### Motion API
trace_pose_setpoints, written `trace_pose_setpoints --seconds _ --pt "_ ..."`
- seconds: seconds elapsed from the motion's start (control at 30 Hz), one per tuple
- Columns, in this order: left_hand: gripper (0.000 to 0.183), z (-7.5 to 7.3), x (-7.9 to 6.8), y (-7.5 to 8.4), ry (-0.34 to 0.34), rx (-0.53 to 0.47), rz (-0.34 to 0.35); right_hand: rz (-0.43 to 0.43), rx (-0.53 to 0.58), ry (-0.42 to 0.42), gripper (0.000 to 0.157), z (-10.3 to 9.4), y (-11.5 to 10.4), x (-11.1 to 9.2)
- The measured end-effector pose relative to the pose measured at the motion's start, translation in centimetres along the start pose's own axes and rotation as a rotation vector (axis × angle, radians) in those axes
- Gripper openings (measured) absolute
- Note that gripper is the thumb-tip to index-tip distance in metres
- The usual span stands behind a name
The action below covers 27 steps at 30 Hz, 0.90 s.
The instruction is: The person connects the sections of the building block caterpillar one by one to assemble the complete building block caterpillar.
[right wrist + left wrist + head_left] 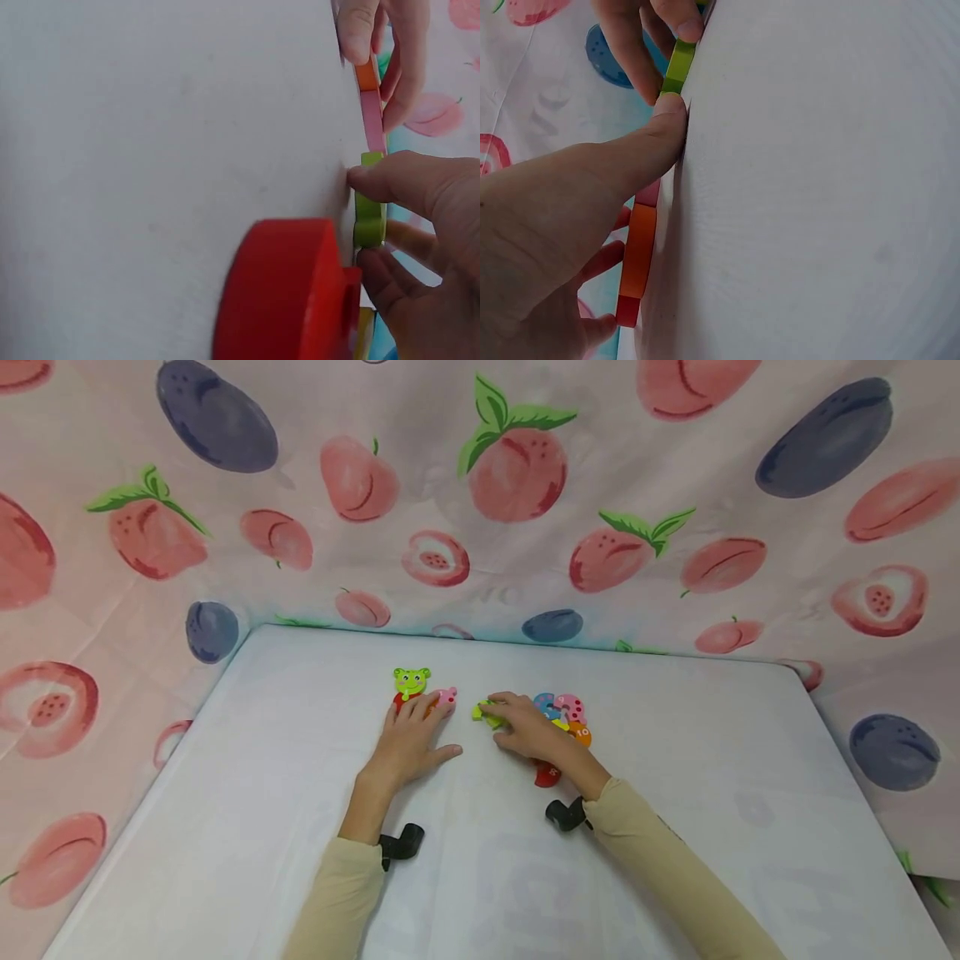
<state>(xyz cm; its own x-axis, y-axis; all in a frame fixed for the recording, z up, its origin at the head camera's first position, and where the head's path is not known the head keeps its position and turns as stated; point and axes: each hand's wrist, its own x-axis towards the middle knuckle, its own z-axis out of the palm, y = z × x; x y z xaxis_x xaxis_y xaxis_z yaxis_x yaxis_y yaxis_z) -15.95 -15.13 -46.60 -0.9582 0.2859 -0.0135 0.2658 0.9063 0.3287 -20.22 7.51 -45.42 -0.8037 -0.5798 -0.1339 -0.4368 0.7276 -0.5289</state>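
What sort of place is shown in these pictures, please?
It looks like an indoor tabletop play or filming corner, though I cannot be certain. The signs are a wide white tabletop, a fruit-print sheet hung around it, and a toy-like green piece with a smiling face.

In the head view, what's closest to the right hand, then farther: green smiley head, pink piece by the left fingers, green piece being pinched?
1. Green piece: at the right hand's fingertips.
2. Pink piece: farther left, by the left hand.
3. Green smiley head: farthest left.
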Motion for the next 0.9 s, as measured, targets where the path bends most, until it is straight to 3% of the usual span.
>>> trace_pose_setpoints --seconds 0.23,0.67,0.9 --pt "0.072 0.3 0.0 -0.1 0.000 0.007 0.007 -0.006 0.044 0.067 0.045 0.3 0.5 0.4" --pt "0.070 -0.2 -0.1 -0.1 -0.011 -0.025 0.009 0.024 -0.017 0.109 0.042 0.7 -0.3 1.4" --pt "0.071 -0.3 -0.1 0.0 -0.031 -0.017 0.008 0.056 0.068 0.155 0.047 0.6 0.0 2.1"
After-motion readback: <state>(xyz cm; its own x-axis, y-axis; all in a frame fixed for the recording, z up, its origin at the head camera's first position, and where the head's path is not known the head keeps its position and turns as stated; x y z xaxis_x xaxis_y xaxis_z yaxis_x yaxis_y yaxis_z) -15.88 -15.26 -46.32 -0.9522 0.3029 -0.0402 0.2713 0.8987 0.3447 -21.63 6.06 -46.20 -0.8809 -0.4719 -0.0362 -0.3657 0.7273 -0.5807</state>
